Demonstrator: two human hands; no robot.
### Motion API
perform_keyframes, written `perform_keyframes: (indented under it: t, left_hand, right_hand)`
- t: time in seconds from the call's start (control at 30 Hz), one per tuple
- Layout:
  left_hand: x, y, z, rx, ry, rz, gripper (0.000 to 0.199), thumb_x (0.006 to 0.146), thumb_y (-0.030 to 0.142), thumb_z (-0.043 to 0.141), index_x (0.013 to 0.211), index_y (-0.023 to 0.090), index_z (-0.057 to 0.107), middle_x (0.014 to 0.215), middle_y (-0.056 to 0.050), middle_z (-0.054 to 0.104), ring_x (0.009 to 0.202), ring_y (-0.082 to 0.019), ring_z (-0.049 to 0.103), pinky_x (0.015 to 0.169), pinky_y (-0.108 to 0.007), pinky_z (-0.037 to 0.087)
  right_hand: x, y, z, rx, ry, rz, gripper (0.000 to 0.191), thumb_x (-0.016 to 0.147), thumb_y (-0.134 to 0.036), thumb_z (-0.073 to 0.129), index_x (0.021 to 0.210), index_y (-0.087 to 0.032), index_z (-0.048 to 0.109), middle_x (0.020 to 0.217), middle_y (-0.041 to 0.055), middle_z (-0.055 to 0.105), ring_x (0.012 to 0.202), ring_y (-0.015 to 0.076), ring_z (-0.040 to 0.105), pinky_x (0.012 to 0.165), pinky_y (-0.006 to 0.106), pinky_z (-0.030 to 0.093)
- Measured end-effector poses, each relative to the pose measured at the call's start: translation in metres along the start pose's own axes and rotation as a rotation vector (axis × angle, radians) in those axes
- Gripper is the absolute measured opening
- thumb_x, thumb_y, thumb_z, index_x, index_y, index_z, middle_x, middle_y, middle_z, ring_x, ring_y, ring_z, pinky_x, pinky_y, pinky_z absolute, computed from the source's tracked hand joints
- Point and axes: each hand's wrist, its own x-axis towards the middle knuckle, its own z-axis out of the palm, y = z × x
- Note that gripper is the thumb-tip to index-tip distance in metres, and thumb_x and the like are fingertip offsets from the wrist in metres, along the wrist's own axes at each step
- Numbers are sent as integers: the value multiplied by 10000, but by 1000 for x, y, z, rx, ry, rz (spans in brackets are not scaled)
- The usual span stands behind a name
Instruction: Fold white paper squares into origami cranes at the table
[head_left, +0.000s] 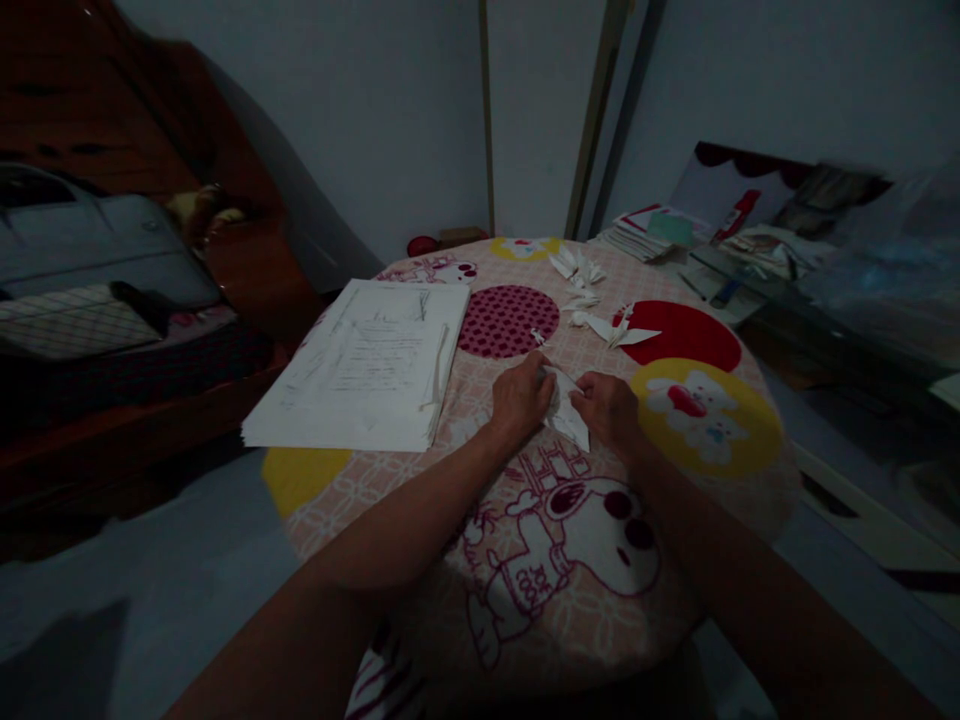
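A small folded white paper lies between my two hands over the patterned cloth of the round table. My left hand pinches its upper left part. On the other side, my right hand is closed on the paper's right edge, fingers curled. Just beyond my hands rests a folded paper crane with spread wings, and further back is a cluster of folded white paper pieces.
A stack of white sheets covers the table's left side, with a thin folded strip on it. To the right stand a glass-topped surface and piled papers. A grey bag sits at the far left.
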Motion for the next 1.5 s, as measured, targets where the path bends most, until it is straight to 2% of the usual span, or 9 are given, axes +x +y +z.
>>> perform_keyframes:
  t: [0.2,0.33,0.57,0.77,0.9,1.03,1.23,1.37,1.5]
  left_hand:
    - [0,1,-1,-31,-1,4,200,868,255,583,1058,202,612,951,-57,715,868,-224,654,802,-317,462]
    - [0,1,-2,-56,-1,3,259,827,216,622,1085,218,606,978,-49,709,895,-234,650,826,-333,469]
    - [3,1,-1,-62,1,-46,307,809,205,639,1116,216,621,1014,-56,709,932,-243,645,864,-348,471]
    - [8,3,1,-12,-9,-96,223,874,257,584,1081,199,646,999,-87,711,935,-246,645,859,-348,464]
    - [7,6,0,38,-23,-107,228,903,265,551,1101,187,633,996,-106,706,935,-251,645,843,-348,459]
    - [6,6,4,83,-35,-102,272,936,283,500,1162,166,596,1015,-135,697,948,-271,649,837,-362,452]
    - [3,5,12,81,-15,-45,349,962,279,455,1293,172,490,1079,-122,690,1001,-248,649,847,-334,450]
    - [4,-1,9,38,-45,7,365,974,212,393,1333,186,457,1135,-114,684,1013,-239,650,871,-337,446]
    - [12,-15,2,-70,-115,78,354,988,278,403,1319,185,485,1094,-100,694,1028,-233,643,904,-327,440]
  right_hand:
    - [1,-2,2,-32,-11,-3,154,814,-271,566,837,-196,699,761,47,708,725,185,627,642,281,385]
    - [-1,-2,5,-50,32,-34,159,819,-279,571,852,-189,698,784,62,717,727,191,636,647,285,397]
    - [-19,-2,-6,129,-52,62,119,770,-209,643,851,-194,727,804,50,748,754,189,677,646,270,436]
    - [-30,-7,-14,73,-73,44,116,775,-239,655,852,-210,736,820,51,755,784,204,687,663,283,440]
    - [-37,-6,-12,44,-77,25,84,776,-275,665,792,-207,712,775,47,738,734,206,665,634,288,422]
    - [-48,2,-10,76,-29,-93,66,805,-231,647,823,-198,701,792,39,718,727,181,635,659,276,420]
    - [-67,7,-6,-10,64,-329,159,895,-260,581,824,-177,696,795,65,636,774,197,568,702,291,406]
    - [-72,6,-3,-70,89,-432,153,905,-240,569,841,-168,688,829,82,605,824,221,528,747,315,414]
    - [-71,7,-2,-61,78,-498,150,907,-197,556,838,-164,685,942,105,636,900,236,526,824,340,437]
